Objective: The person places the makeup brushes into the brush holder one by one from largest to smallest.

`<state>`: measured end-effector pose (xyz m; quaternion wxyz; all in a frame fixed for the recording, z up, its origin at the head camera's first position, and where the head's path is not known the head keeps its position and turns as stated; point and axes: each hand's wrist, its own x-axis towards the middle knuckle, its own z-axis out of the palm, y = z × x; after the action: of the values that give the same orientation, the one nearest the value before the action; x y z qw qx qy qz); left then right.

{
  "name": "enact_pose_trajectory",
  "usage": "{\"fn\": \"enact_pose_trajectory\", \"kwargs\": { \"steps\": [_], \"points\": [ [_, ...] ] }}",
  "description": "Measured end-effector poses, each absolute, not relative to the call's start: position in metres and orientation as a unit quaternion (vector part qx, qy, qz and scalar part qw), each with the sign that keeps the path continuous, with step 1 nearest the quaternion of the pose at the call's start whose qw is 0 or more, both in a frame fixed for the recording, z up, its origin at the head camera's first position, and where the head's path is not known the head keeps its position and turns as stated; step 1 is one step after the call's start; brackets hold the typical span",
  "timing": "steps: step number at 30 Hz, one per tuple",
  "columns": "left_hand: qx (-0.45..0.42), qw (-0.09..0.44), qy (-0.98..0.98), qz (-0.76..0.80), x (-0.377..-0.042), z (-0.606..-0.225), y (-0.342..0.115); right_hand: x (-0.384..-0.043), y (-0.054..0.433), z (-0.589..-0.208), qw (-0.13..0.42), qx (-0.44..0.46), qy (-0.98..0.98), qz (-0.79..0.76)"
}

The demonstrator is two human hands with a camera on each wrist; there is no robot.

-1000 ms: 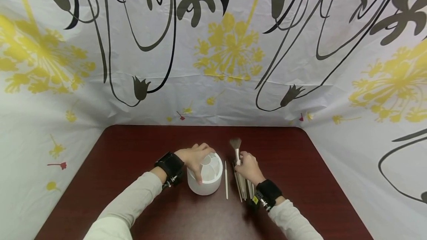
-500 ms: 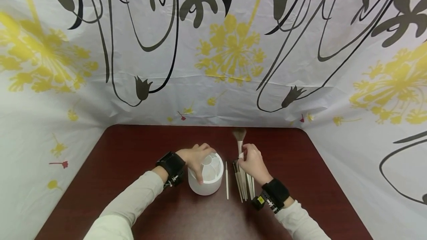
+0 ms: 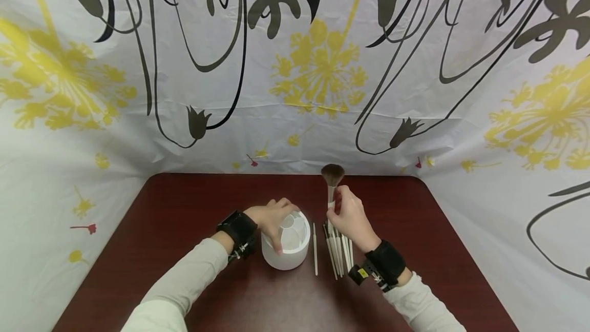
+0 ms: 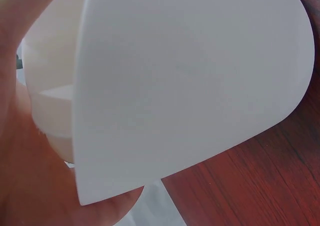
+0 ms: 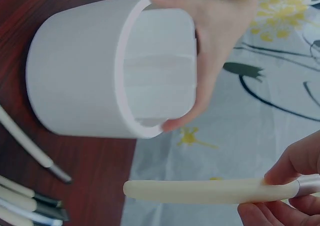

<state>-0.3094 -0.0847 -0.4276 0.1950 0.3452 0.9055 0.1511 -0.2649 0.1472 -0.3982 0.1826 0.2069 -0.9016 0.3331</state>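
My left hand (image 3: 271, 220) grips the rim of a round white divided brush holder (image 3: 286, 261), thumb on the near side and fingers over the far side. The holder stands upright on the table; pale inner dividers (image 5: 160, 61) show in the right wrist view. My right hand (image 3: 352, 222) pinches a makeup brush (image 3: 332, 175) by the top of its handle, close to the metal collar. Its wide, dark bristles point up and away. In the right wrist view the cream handle (image 5: 200, 191) extends toward the holder, its blunt end free in the air.
A single slim brush (image 3: 315, 250) lies right of the holder. Farther right, several pale-handled brushes (image 3: 338, 257) lie side by side, partly under my right hand. The dark red table (image 3: 193, 193) meets a white flowered curtain (image 3: 295, 137) behind and at both sides.
My right hand has lifted the wide makeup brush up and away from the other brushes, its bristles now higher in the head view. My left hand stays on the holder.
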Motion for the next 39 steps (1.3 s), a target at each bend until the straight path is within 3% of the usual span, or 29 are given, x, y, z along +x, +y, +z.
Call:
{"fn": "enact_pose_trajectory", "kwargs": {
  "steps": [10,39],
  "points": [
    [0.34,0.192,0.91,0.141,-0.309,-0.423,-0.085,-0.264,0.127,-0.383,0.218,0.252,-0.881,0.336],
    [0.324,0.212,0.912,0.134,-0.308,-0.422,-0.084,-0.268,0.095,-0.412,0.185,0.251,-0.879,0.361]
  ]
}}
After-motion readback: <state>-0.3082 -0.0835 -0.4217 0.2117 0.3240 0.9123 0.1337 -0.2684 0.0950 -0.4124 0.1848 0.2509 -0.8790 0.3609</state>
